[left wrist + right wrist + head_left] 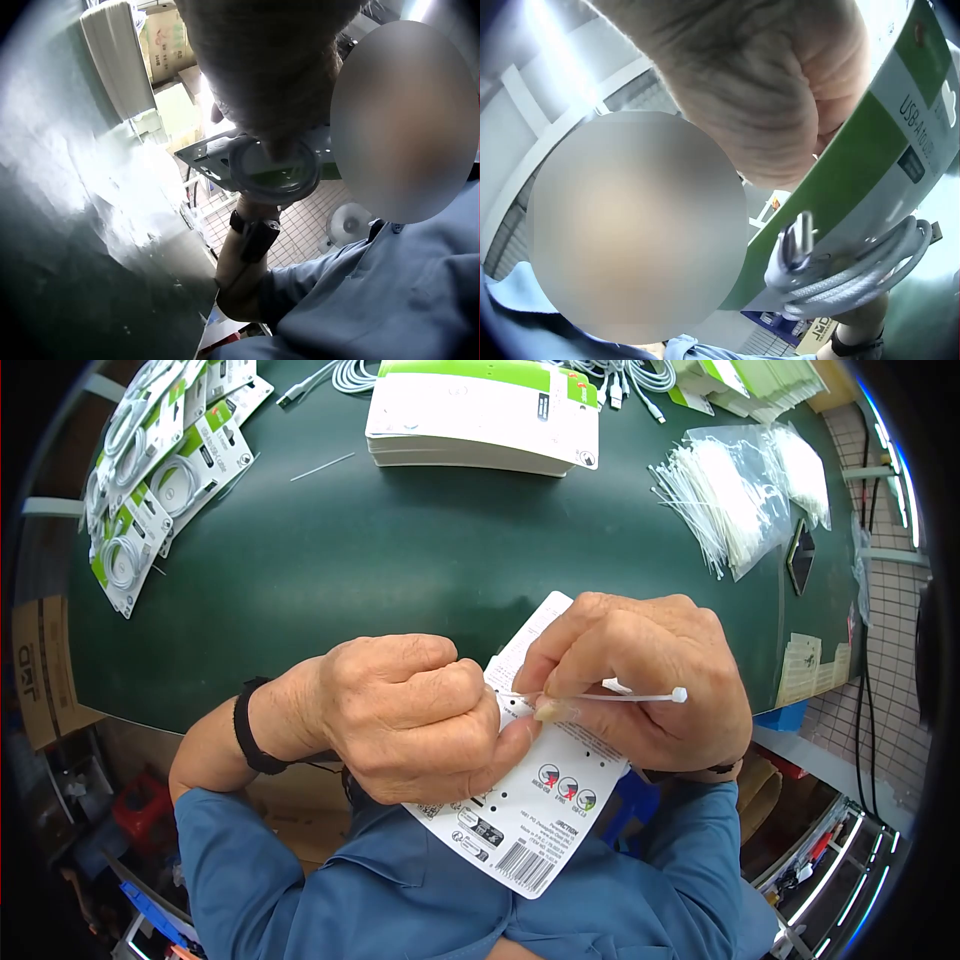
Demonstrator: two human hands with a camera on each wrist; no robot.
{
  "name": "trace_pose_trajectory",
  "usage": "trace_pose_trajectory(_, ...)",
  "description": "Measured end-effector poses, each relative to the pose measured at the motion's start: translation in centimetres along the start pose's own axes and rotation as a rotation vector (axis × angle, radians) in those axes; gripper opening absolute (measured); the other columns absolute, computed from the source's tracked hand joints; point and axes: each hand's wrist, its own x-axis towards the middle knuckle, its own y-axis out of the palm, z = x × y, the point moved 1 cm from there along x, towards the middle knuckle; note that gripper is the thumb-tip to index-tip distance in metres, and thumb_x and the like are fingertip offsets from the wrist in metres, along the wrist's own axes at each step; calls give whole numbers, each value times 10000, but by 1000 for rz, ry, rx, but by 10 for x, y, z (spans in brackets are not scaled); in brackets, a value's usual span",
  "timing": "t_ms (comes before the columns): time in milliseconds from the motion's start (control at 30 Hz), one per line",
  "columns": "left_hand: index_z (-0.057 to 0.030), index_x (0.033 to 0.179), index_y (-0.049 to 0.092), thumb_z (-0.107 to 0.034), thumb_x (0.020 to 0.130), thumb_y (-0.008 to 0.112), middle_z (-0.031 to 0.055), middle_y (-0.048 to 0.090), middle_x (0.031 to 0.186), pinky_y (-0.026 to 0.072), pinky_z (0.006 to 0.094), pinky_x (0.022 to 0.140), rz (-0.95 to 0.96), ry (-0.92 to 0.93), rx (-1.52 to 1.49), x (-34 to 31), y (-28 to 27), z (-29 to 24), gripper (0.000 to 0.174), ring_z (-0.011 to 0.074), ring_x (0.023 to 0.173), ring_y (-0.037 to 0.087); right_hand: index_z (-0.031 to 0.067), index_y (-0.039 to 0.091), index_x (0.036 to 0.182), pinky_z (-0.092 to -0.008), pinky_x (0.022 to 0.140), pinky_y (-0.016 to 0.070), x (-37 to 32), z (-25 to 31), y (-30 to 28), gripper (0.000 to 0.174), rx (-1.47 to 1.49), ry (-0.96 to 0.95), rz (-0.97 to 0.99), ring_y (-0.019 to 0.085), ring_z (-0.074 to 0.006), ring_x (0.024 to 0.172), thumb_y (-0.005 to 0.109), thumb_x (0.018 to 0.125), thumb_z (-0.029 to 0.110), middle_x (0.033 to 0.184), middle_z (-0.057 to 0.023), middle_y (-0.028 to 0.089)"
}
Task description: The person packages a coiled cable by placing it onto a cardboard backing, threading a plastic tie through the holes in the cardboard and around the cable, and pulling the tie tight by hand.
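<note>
A printed packaging card is held back side up in front of the person's body, with small holes through it. My left hand, its fingers curled, grips the card's left edge, with the thumb over the printed back. Under the card hangs a coiled white USB cable, and a left finger meets the coil in the left wrist view. My right hand pinches a white cable tie between thumb and forefinger, close over the holes. The tie's square head points right; its thin tail runs toward the left fingers.
A stack of cards stands at the back of the green table. Cards with coiled cables lie at the far left. To the right are a bag of cable ties and a phone. A loose tie lies near the stack.
</note>
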Motion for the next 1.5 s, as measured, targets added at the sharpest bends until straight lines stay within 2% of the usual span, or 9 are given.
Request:
trace_pose_trajectory(167, 10, 951, 791, -126, 681, 801, 25, 528, 791, 466, 253, 498, -55, -16, -72, -4, 3, 0, 303, 128, 634, 552, 91, 676, 857, -299, 599, 589, -2, 0, 7, 202, 12, -26, -104, 782, -219, 731, 873, 824, 59, 870, -102, 788)
trace_pose_trajectory(600, 26, 970, 783, -139, 644, 775, 33, 532, 794, 489, 254, 505, -24, -7, -69, -5, 2, 1, 365, 129, 639, 551, 84, 687, 839, -292, 586, 583, 1, -2, 3, 208, -31, -25, -44, 778, -207, 722, 892, 808, 86, 862, -101, 787)
trace_pose_trajectory(733, 19, 983, 784, -155, 655, 781, 37, 533, 794, 491, 259, 510, -57, -16, -64, -4, 2, 0, 371, 136, 641, 553, 77, 692, 835, -288, 589, 582, 1, -6, 1, 203, 59, -20, -35, 782, -207, 746, 889, 791, 56, 871, -99, 790)
trace_pose_trajectory(867, -3, 986, 783, -175, 667, 790, 38, 546, 798, 499, 261, 529, 1, -56, -65, -3, -3, -1, 363, 141, 656, 579, 68, 709, 848, -288, 594, 587, 3, -8, -1, 194, 83, -47, 38, 787, -210, 776, 885, 780, 26, 897, -106, 790)
trace_pose_trajectory(967, -64, 1047, 767, -189, 776, 834, 76, 660, 923, 614, 319, 618, 79, -125, -28, -4, -6, -6, 306, 206, 766, 706, 60, 719, 864, -288, 608, 596, 2, -9, -2, 192, 48, 25, 16, 782, -215, 784, 886, 778, 18, 926, -108, 786)
trace_pose_trajectory(1133, -82, 1043, 768, -223, 784, 844, 67, 667, 927, 608, 310, 621, 75, -142, 6, -1, -5, -6, 305, 208, 779, 724, 49, 720, 877, -289, 622, 605, 3, -13, -4, 189, 44, 59, 38, 774, -213, 779, 878, 783, 3, 939, -112, 781)
trace_pose_trajectory(1267, -91, 1055, 774, -232, 765, 860, 64, 670, 926, 601, 302, 624, 92, -179, 14, 1, -6, -5, 334, 209, 776, 729, 37, 712, 875, -285, 627, 604, 6, -18, -7, 183, 115, 64, 64, 769, -203, 786, 866, 790, -15, 936, -112, 779)
trace_pose_trajectory(1500, -77, 1041, 793, -183, 678, 914, 65, 659, 935, 590, 303, 605, 55, -242, -20, 3, -6, -5, 397, 221, 764, 727, 46, 699, 855, -309, 633, 600, 6, -21, -9, 170, 152, 17, 38, 772, -236, 782, 857, 815, -3, 894, -105, 784)
